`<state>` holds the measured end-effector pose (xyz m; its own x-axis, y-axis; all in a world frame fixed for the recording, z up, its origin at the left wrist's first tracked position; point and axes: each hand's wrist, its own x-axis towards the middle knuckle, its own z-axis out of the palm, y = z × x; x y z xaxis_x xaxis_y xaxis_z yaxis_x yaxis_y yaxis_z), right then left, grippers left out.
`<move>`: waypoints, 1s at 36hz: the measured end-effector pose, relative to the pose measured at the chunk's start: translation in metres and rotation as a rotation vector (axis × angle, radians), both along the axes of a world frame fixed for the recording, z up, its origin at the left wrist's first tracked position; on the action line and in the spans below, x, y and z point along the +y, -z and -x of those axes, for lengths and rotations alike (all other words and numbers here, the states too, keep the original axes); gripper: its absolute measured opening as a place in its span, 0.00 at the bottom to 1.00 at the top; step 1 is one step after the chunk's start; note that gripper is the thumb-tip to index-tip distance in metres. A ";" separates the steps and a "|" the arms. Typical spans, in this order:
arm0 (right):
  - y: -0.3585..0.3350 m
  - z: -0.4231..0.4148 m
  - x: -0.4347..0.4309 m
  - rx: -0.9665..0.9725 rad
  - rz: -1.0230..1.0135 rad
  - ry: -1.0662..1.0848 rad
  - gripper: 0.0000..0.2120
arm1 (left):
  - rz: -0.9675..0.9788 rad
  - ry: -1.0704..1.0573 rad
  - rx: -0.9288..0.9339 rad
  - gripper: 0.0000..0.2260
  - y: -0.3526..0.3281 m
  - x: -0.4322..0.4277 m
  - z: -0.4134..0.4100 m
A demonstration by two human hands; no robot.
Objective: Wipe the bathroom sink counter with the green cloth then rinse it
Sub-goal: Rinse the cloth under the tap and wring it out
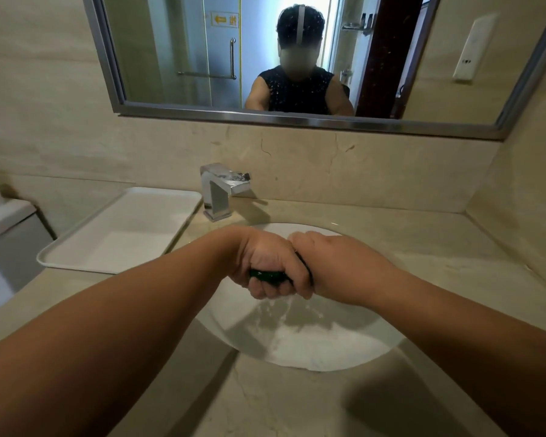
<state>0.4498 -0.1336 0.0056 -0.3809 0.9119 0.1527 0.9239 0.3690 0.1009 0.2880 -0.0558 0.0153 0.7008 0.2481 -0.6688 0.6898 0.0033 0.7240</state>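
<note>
L hand + R hand side by side, touching, above white oval sink basin. Both clench a dark green cloth, mostly hidden in the fists. Water drips from the cloth into the basin. Square chrome faucet far left. White rectangular tray at left on beige marble desk.

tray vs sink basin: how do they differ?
The tray is rectangular and sits on top of the counter, left of the faucet. The sink basin is rounded and set below the counter surface. No water shows in the tray, while water splashes in the sink basin. Both are white.
</note>
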 end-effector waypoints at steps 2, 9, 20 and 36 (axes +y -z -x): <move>-0.007 0.006 0.001 -0.104 0.104 0.111 0.13 | -0.098 -0.037 0.038 0.15 0.004 -0.002 -0.004; -0.008 0.008 0.017 0.107 0.618 0.323 0.11 | -0.691 0.017 0.218 0.10 0.014 -0.009 -0.024; -0.006 -0.015 0.035 0.845 1.119 0.581 0.08 | -1.675 0.169 -0.093 0.15 0.032 -0.007 -0.009; -0.010 -0.007 0.026 0.984 0.166 0.174 0.33 | -0.307 -0.647 -0.272 0.03 0.012 0.029 0.012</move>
